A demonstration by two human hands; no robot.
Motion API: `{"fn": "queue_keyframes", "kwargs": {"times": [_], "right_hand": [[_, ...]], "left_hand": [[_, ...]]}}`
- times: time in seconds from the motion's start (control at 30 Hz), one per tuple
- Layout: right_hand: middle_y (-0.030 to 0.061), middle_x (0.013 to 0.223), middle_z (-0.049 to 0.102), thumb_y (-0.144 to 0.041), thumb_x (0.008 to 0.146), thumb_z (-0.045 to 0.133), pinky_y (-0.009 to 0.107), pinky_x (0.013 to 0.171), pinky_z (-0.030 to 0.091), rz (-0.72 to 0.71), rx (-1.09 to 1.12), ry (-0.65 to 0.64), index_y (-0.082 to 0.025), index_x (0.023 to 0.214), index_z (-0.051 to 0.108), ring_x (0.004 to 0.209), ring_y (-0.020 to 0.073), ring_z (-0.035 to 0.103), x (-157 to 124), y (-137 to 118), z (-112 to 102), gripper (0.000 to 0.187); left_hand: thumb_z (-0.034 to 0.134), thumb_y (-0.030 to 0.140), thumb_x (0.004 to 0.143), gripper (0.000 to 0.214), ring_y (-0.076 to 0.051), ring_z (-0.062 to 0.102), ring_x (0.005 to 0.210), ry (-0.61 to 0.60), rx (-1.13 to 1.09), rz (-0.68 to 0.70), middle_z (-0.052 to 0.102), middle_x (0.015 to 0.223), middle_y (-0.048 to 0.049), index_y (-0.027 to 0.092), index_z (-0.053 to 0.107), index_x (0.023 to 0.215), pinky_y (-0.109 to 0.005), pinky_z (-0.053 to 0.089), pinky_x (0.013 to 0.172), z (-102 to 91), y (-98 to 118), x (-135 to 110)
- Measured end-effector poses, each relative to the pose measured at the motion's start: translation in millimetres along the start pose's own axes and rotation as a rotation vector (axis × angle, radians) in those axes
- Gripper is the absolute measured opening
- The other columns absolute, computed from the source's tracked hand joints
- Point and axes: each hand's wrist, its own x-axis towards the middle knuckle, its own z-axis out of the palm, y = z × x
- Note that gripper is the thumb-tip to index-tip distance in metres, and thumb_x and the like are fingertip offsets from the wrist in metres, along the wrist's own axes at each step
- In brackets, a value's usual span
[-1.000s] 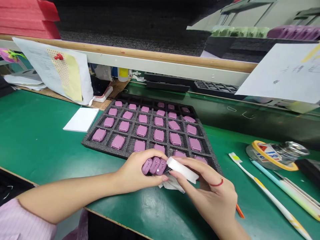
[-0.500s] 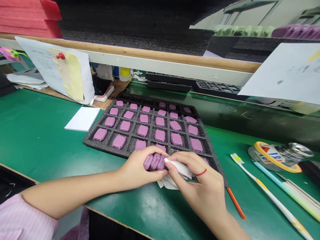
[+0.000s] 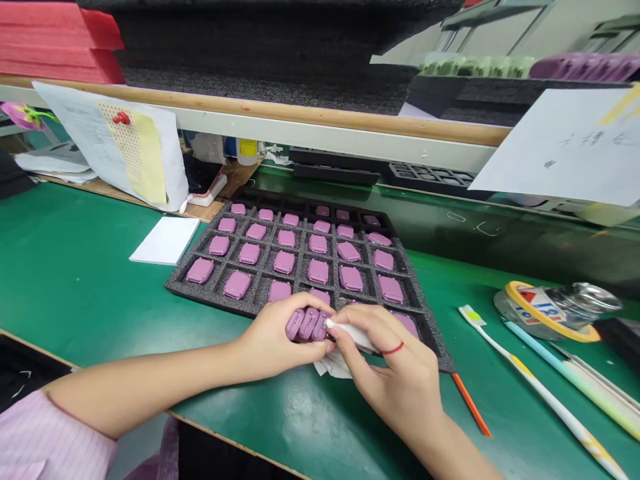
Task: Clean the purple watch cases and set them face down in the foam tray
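Observation:
My left hand (image 3: 280, 331) grips a short stack of several pink plastic rounded parts (image 3: 306, 325) on edge, just above the near edge of a dark grey foam tray (image 3: 181, 287). The tray's cells hold rows of matching pink parts (image 3: 318, 271). My right hand (image 3: 387, 351) pinches a white pad (image 3: 353, 335), whose tip touches the end of the stack. Much of the pad is hidden by my fingers. Crumpled white tissue (image 3: 333, 366) lies under both hands on the green bench mat (image 3: 85, 280).
On the right lie an orange stick (image 3: 470, 405), a white-and-yellow brush (image 3: 543, 393), and a tape-ringed metal container (image 3: 553, 310). A white note pad (image 3: 165, 240) lies left of the tray. Behind stands a wooden-topped rail (image 3: 300, 110) with papers hanging from it.
My right hand has moved left and closer to my left hand. The white pad has gone from beside the stack to touching its end, and my fingers now cover more of it.

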Motion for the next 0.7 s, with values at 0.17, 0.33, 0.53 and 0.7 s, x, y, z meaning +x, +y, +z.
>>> {"fn": "queue_keyframes", "kwargs": {"times": [0.17, 0.33, 0.53, 0.7], "right_hand": [[0.005, 0.087, 0.071, -0.004, 0.088, 0.064, 0.03, 0.073, 0.059, -0.021, 0.015, -0.023, -0.021, 0.104, 0.061, 0.08, 0.0168, 0.069, -2.5, 0.5, -0.2, 0.024], [0.0044, 0.086, 0.072, -0.009, 0.089, 0.065, 0.027, 0.075, 0.058, 0.065, -0.009, 0.021, -0.02, 0.097, 0.065, 0.079, 0.0153, 0.07, 0.4, 3.7, -0.9, 0.013], [0.0052, 0.093, 0.08, -0.047, 0.09, 0.062, 0.03, 0.064, 0.057, 0.582, -0.283, 0.033, -0.023, 0.1, 0.072, 0.079, 0.0211, 0.075, -10.8, 57.4, -50.1, 0.027], [0.0052, 0.043, 0.061, -0.062, 0.077, 0.066, 0.035, 0.037, 0.038, 0.584, -0.591, -0.063, -0.025, 0.052, 0.062, 0.034, 0.0226, 0.052, -23.3, 106.2, -101.6, 0.045]], "left_hand": [[0.072, 0.014, 0.074, 0.034, -0.019, 0.065, 0.1, -0.021, -0.019, 0.02, 0.071, 0.106, -0.0016, 0.02, 0.064, 0.107, -0.029, 0.048, 0.093, -0.6, 0.4, 1.4], [0.077, 0.023, 0.074, 0.033, -0.02, 0.065, 0.093, 0.01, 0.002, -0.026, 0.07, 0.101, -0.0034, 0.018, 0.063, 0.103, -0.031, 0.05, 0.087, 1.0, 2.0, 0.5], [0.079, 0.025, 0.074, 0.037, -0.02, 0.068, 0.084, -0.034, -0.112, -0.076, 0.071, 0.092, -0.0043, 0.018, 0.064, 0.106, -0.034, 0.054, 0.08, 0.1, 0.9, -2.7], [0.081, 0.026, 0.073, 0.039, -0.019, 0.067, 0.083, -0.039, -0.153, -0.091, 0.071, 0.091, -0.0042, 0.018, 0.064, 0.107, -0.033, 0.053, 0.08, -1.1, -0.7, -3.6]]}}
